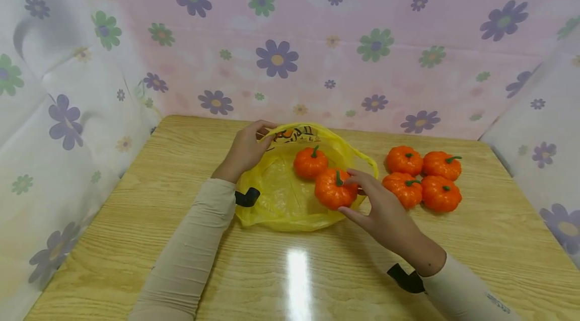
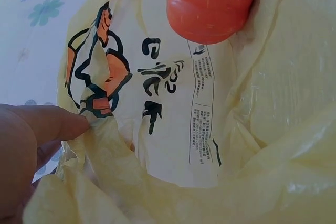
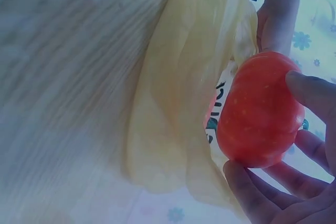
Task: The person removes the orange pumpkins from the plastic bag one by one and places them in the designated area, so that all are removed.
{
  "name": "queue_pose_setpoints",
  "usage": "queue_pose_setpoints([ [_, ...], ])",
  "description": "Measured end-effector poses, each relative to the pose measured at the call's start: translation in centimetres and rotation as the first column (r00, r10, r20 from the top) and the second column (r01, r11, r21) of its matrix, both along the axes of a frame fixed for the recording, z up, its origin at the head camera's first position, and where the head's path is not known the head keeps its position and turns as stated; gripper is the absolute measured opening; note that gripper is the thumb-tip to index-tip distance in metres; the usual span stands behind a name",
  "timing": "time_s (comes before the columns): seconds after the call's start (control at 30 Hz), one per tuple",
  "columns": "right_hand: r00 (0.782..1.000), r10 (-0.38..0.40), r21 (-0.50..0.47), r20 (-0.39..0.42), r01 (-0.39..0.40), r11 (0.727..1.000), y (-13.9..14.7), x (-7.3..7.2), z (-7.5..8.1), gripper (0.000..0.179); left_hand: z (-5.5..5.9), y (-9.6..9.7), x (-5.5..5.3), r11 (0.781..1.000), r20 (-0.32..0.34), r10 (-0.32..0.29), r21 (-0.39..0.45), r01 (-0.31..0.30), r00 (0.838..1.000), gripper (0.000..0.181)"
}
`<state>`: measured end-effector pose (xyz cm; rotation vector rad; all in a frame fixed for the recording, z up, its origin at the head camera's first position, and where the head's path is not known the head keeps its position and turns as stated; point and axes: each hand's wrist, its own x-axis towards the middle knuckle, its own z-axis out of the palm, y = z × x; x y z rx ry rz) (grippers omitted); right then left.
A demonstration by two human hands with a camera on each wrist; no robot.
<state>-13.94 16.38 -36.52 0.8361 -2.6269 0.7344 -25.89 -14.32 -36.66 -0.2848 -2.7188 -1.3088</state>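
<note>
A yellow plastic bag (image 1: pixel 283 185) lies with its mouth spread wide on the table. My left hand (image 1: pixel 246 150) pinches the far left part of its rim; in the left wrist view the thumb and fingers (image 2: pixel 63 121) grip the printed film. One orange toy pumpkin (image 1: pixel 310 163) with a green stem is inside the bag. My right hand (image 1: pixel 385 213) holds another orange pumpkin (image 1: pixel 334 191) between thumb and fingers at the bag's right side, over its opening. The right wrist view shows this pumpkin (image 3: pixel 260 111) gripped by the fingertips beside the bag's edge.
Several more orange pumpkins (image 1: pixel 423 180) stand grouped on the wooden table (image 1: pixel 136 240) to the right of the bag. A bag handle loop (image 1: pixel 367 160) sticks out toward them. Flowered cloth (image 1: pixel 317 59) hangs behind and at both sides.
</note>
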Motion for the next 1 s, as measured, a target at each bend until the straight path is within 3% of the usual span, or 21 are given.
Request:
queue_pose_setpoints([
  [0.33,1.0,-0.02,-0.001,0.024,0.02,1.0,2.4,2.2,-0.4,0.071,-0.2,-0.2,0.0,1.0,-0.015,0.0,-0.003,0.0,1.0,0.03],
  [0.5,0.999,-0.034,0.008,-0.009,0.034,0.999,3.9,3.1,-0.9,0.071,-0.1,-0.1,0.0,1.0,-0.01,-0.004,0.009,0.004,1.0,0.029],
  [0.67,0.999,-0.024,-0.02,-0.048,0.023,1.0,5.4,3.4,-1.2,0.064,-0.1,-0.1,0.0,1.0,0.0,0.002,0.005,-0.002,1.0,0.03],
  [0.77,0.997,-0.031,-0.024,-0.066,0.029,0.999,6.3,3.4,-1.4,0.068,-0.1,-0.2,-0.1,1.0,0.003,0.003,0.004,-0.003,1.0,0.03],
  [1.0,0.996,-0.071,-0.021,-0.056,0.069,0.997,8.1,3.5,-2.0,0.068,-0.2,-0.2,-0.1,1.0,0.003,-0.002,0.008,0.002,1.0,0.03],
])
